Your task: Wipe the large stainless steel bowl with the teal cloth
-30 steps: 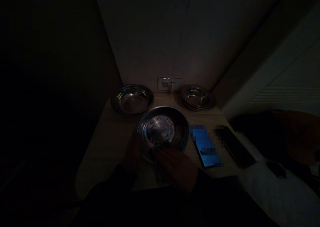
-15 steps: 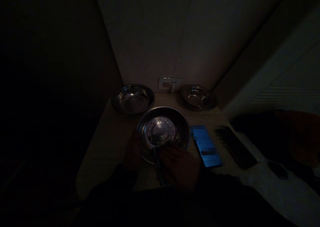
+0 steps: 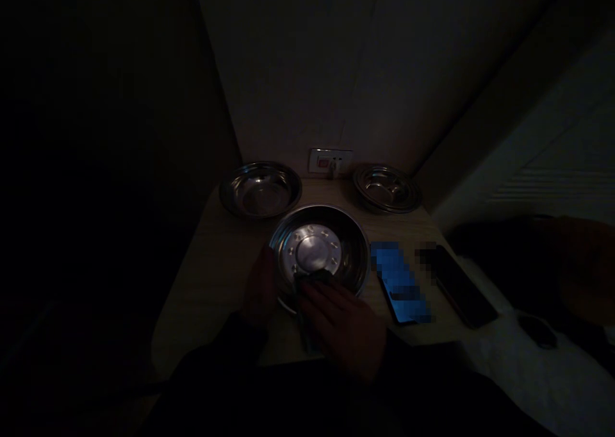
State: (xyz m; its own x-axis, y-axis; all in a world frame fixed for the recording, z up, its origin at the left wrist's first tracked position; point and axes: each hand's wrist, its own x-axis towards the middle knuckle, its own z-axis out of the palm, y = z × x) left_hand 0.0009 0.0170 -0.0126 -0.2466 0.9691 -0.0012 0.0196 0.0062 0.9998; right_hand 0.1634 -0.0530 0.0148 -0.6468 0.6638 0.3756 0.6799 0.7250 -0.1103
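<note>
Steel bowl (image 3: 314,251): two hands (image 3: 259,289) (image 3: 348,334), one cloth (image 3: 316,275).

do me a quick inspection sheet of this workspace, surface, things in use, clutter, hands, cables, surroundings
Surface: wood-grain table, dimly lit.
In use: metal bowl, upright; dark cloth reaching over its near rim.
Clutter: shallow metal bowl back left, metal dishes apparently stacked back right, blue-lit phone and dark phone-like slab at right.
Grip: left hand at the bowl's left side; right hand over the cloth, fingers extended; firmness can't be told.
Cables: nothing seen; something plug-like at the wall socket.
Surroundings: wall behind, slatted panel right, small dark object on pale fabric.
</note>
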